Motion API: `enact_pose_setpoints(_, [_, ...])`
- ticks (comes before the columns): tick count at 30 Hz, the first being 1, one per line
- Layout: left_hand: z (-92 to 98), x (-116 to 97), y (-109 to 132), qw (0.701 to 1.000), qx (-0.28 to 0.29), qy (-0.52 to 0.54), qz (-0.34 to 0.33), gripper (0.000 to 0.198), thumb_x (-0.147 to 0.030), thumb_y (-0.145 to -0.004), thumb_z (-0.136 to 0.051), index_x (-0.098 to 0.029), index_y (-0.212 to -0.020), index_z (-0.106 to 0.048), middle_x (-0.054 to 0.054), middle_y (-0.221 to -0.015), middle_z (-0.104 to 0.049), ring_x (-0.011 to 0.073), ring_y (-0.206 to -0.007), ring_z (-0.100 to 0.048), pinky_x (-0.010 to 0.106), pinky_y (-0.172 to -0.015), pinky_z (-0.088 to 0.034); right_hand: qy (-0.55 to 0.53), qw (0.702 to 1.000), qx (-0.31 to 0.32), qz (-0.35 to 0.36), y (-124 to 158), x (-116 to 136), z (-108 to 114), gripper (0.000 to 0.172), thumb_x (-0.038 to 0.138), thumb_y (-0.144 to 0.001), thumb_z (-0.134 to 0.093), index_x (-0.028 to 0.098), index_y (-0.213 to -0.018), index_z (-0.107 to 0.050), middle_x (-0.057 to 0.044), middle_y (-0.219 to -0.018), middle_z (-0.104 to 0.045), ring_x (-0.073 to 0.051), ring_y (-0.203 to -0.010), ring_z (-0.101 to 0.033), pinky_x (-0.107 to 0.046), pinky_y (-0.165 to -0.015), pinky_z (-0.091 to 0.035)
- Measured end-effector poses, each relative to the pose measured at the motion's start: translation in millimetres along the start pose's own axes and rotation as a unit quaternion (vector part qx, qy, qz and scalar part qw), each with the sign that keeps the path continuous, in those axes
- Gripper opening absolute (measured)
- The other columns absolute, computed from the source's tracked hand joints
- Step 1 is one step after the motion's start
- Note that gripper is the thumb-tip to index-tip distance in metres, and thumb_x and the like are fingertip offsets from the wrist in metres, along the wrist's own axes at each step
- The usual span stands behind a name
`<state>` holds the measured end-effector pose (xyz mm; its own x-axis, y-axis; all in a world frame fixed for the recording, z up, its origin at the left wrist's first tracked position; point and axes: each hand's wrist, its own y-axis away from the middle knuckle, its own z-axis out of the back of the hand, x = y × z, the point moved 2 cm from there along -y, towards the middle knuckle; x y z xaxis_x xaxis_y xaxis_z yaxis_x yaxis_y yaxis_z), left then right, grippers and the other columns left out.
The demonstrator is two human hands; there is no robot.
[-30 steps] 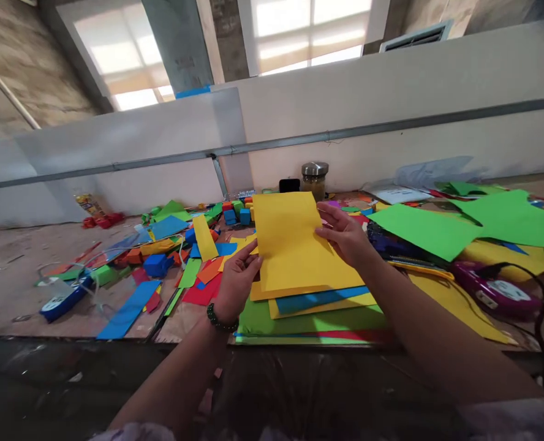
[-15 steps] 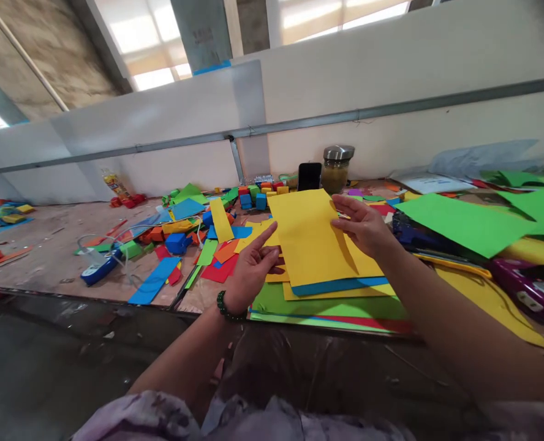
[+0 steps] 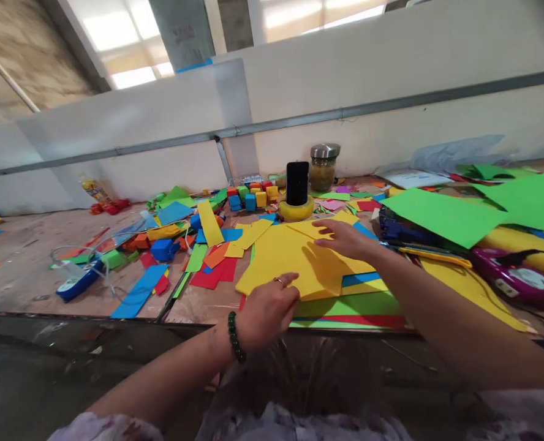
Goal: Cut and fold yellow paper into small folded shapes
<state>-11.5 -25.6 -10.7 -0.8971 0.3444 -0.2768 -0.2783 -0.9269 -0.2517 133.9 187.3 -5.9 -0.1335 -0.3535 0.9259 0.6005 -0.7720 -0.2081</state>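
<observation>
Clock centred on the top yellow sheet (image 3: pixel 283 252), wall (image 3: pixel 345 89) at 12, near edge of the worktop (image 3: pixel 28 269) at 6. Read left to right.

9 o'clock, well apart: blue-and-white device (image 3: pixel 76 282); closer in, a blue strip (image 3: pixel 138 293) and a blue block (image 3: pixel 164 250). 10 o'clock: yellow strip (image 3: pixel 211 223) lying across other cut pieces. 11 o'clock: cluster of coloured cubes (image 3: pixel 253 197).

7 o'clock: left hand (image 3: pixel 269 309), beaded bracelet (image 3: pixel 234 337) at the wrist, fingers curled in, at the sheet's near edge; from where I stand, cannot tell whether it pinches that edge.

Centre: the yellow sheet, resting on a stack of coloured sheets (image 3: pixel 355 304), blue, yellow, green and red showing.

12 o'clock: black phone (image 3: pixel 297 182), upright in a round yellow stand (image 3: pixel 294 212). 1 o'clock: glass jar (image 3: pixel 322 174), metal lid (image 3: pixel 324 150) on.

2 o'clock: right hand (image 3: pixel 343 239), fingers spread, over the sheet; contact unclear to me.

Between 2 and 3, beyond that hand: green sheet (image 3: pixel 444 220). 3 o'clock, well apart: purple device (image 3: pixel 515 282).
</observation>
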Motion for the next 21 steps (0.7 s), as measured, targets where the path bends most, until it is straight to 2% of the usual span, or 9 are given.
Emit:
enact_pose_setpoints(2, [-5.3,0.9,-3.3,0.997,0.048,0.041,0.035,0.020,-0.023,-0.093,-0.043,-0.018,-0.088,-0.062,0.009,-0.095,-0.067,0.0185,-0.083,-0.060,0.028,-0.075,-0.046,0.079,0.997,0.007,0.016,18.1,11.3,12.6,0.034,0.037,-0.060,-0.083,0.029,-0.092,-0.077,-0.006,-0.105,-0.074,-0.033,-0.101,-0.065,-0.053,-0.096,-0.047])
enact_pose_setpoints(4, [-7.6,2.8,-7.7,0.994,0.077,0.059,0.054,0.019,-0.025,-0.092,-0.044,-0.018,-0.088,-0.060,0.007,-0.082,-0.065,0.0185,-0.078,-0.059,0.027,-0.071,-0.043,0.170,0.983,0.072,0.018,43.2,19.4,18.5,0.033,0.043,-0.068,-0.077,0.031,-0.098,-0.077,-0.005,-0.109,-0.074,-0.034,-0.107,-0.063,-0.052,-0.100,-0.045])
enact_pose_setpoints(7, [-5.9,8.4,-15.9,0.989,0.084,0.088,0.083,0.015,-0.024,-0.088,-0.047,-0.018,-0.080,-0.058,0.005,-0.075,-0.061,0.0176,-0.073,-0.055,0.026,-0.066,-0.038,0.223,0.964,0.146,-0.004,78.5,16.7,16.0,0.053,0.046,-0.063,-0.080,0.031,-0.113,-0.072,-0.005,-0.119,-0.070,-0.036,-0.112,-0.061,-0.051,-0.099,-0.045])
enact_pose_setpoints(9, [-3.9,15.3,-21.2,0.984,0.078,0.126,0.103,0.013,-0.023,-0.084,-0.049,-0.018,-0.073,-0.053,0.002,-0.070,-0.056,0.0154,-0.067,-0.050,0.025,-0.062,-0.035,0.237,0.960,0.147,0.001,89.1,9.0,12.1,0.059,0.041,-0.059,-0.082,0.030,-0.116,-0.071,-0.007,-0.122,-0.069,-0.036,-0.114,-0.060,-0.050,-0.100,-0.046])
enact_pose_setpoints(11, [-2.6,26.0,-25.1,0.975,0.058,0.173,0.129,0.016,-0.023,-0.080,-0.050,-0.018,-0.066,-0.047,0.000,-0.065,-0.050,0.0134,-0.063,-0.046,0.024,-0.059,-0.033,0.249,0.959,0.136,0.006,85.6,2.3,10.4,0.060,0.040,-0.058,-0.082,0.028,-0.116,-0.071,-0.008,-0.121,-0.069,-0.037,-0.115,-0.059,-0.050,-0.100,-0.045])
enact_pose_setpoints(14, [-4.2,48.2,-26.4,0.942,0.029,0.257,0.213,0.021,-0.028,-0.077,-0.051,-0.019,-0.060,-0.042,-0.003,-0.057,-0.043,0.0112,-0.056,-0.041,0.022,-0.054,-0.030,0.271,0.951,0.150,-0.014,61.3,2.0,9.6,0.064,0.054,-0.060,-0.079,0.027,-0.117,-0.070,-0.009,-0.121,-0.068,-0.038,-0.113,-0.060,-0.049,-0.097,-0.046])
enact_pose_setpoints(17, [-9.1,67.1,-23.9,0.898,0.015,0.325,0.296,0.022,-0.035,-0.074,-0.056,-0.019,-0.061,-0.046,-0.005,-0.052,-0.042,0.0097,-0.050,-0.040,0.021,-0.049,-0.028,0.293,0.933,0.199,-0.069,32.3,9.4,2.7,0.071,0.064,-0.059,-0.074,0.024,-0.118,-0.067,-0.012,-0.114,-0.070,-0.035,-0.101,-0.065,-0.043,-0.085,-0.050])
enact_pose_setpoints(21, [-15.7,76.8,-22.4,0.867,0.020,0.373,0.330,0.024,-0.039,-0.070,-0.059,-0.018,-0.064,-0.050,-0.005,-0.054,-0.045,0.0093,-0.050,-0.042,0.020,-0.047,-0.030,0.349,0.898,0.239,-0.118,8.9,16.4,-12.6,0.076,0.069,-0.057,-0.071,0.018,-0.113,-0.065,-0.012,-0.098,-0.071,-0.030,-0.084,-0.066,-0.035,-0.067,-0.047])
